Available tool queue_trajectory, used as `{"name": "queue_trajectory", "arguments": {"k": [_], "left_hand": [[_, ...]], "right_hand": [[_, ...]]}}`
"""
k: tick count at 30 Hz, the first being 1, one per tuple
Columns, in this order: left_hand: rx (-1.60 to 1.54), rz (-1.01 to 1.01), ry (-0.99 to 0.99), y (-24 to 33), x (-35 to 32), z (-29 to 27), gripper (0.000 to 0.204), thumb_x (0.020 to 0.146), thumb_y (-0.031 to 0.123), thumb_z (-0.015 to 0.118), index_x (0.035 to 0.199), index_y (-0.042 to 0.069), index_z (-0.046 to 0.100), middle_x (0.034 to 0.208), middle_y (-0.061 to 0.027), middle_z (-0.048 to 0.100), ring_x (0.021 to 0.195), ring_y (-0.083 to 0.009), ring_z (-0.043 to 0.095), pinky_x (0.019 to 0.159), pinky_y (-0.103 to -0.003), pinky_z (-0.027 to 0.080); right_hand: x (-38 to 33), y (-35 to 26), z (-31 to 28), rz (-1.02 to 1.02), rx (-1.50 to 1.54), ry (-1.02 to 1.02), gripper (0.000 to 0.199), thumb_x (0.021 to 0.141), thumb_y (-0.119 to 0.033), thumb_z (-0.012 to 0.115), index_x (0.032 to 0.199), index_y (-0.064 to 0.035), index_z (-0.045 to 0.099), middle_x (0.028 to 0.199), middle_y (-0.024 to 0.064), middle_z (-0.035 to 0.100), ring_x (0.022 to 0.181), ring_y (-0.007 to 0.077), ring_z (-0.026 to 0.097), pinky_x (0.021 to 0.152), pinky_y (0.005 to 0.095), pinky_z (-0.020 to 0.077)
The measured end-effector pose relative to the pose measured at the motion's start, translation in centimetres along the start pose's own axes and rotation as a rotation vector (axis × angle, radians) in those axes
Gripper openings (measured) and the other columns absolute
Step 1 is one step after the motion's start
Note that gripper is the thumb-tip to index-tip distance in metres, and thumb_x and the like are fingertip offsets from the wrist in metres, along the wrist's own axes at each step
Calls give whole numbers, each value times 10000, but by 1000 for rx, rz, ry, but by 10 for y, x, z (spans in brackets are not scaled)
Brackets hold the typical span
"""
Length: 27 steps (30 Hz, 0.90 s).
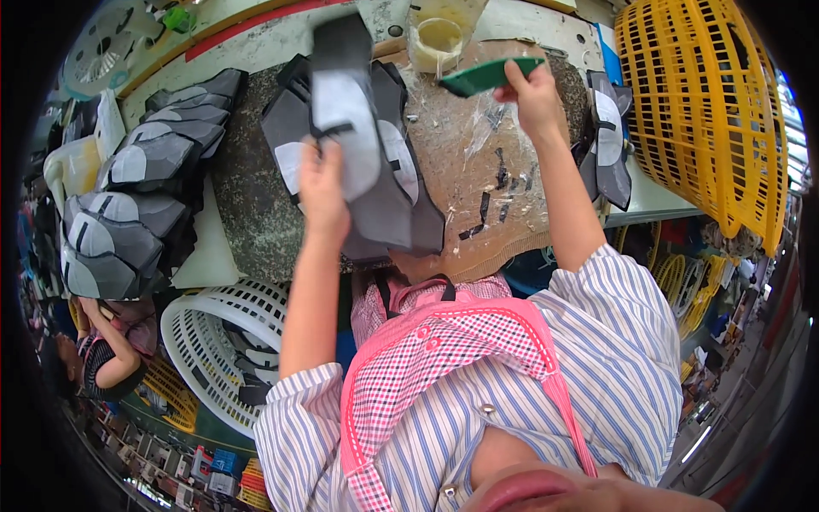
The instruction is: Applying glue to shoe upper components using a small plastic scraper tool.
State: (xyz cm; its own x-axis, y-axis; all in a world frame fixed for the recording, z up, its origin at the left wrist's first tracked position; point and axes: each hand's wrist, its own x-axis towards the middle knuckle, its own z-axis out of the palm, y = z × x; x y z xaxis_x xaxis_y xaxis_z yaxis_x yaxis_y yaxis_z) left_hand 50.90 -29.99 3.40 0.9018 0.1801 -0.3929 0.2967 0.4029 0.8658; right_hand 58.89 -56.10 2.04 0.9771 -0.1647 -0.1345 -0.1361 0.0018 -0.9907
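Observation:
My left hand (322,183) is closed on a dark grey shoe upper piece (345,102) with a white patch and a small black strip; motion blurs it. Beneath it on the work surface lie more grey upper pieces (286,136) with white patches, partly covered. In my right hand (536,101) is a green flat spreader (479,78), pinched at its right end and held over the worn brown board (503,128). Just beyond the spreader stands a clear tub (422,38) with pale yellowish stuff inside. Black strips (485,205) stick to the board.
Stacked grey uppers (136,162) lie at the left, and a few (607,128) at the right. A yellow basket (708,102) leans at the right edge. Below left stands a white basket (183,333) holding pieces. Another person (107,354) sits at the far left.

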Motion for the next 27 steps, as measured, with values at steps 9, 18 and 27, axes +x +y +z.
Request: {"name": "queue_trajectory", "arguments": {"k": [9, 18, 27], "left_hand": [[-42, -128, 23, -62, -18, -15, 148, 811, 90, 454, 922, -6, 476, 850, -12, 520, 752, -70, 468, 678, -199, 371], [-199, -63, 112, -68, -19, -9, 101, 812, 87, 458, 882, 23, 491, 808, -5, 515, 699, -64, 460, 640, -194, 373], [-152, -1, 193, -75, -19, -10, 122, 806, 94, 472, 890, 12, 503, 800, 1, 519, 707, -56, 451, 644, -191, 366]], "right_hand": [[-22, 25, 72, -105, -50, -350, 40, 724, -43, 536, 730, -4, 537, 630, 44, 551, 562, 105, 538, 501, 219, 434], [-50, 15, 75, -123, -79, -628, 117, 677, 59, 523, 753, -21, 561, 627, 16, 539, 571, 92, 508, 518, 219, 415], [-77, -8, 53, -259, -208, -660, 157, 645, 64, 553, 777, -15, 579, 688, 63, 567, 626, 113, 533, 560, 225, 413]]}}
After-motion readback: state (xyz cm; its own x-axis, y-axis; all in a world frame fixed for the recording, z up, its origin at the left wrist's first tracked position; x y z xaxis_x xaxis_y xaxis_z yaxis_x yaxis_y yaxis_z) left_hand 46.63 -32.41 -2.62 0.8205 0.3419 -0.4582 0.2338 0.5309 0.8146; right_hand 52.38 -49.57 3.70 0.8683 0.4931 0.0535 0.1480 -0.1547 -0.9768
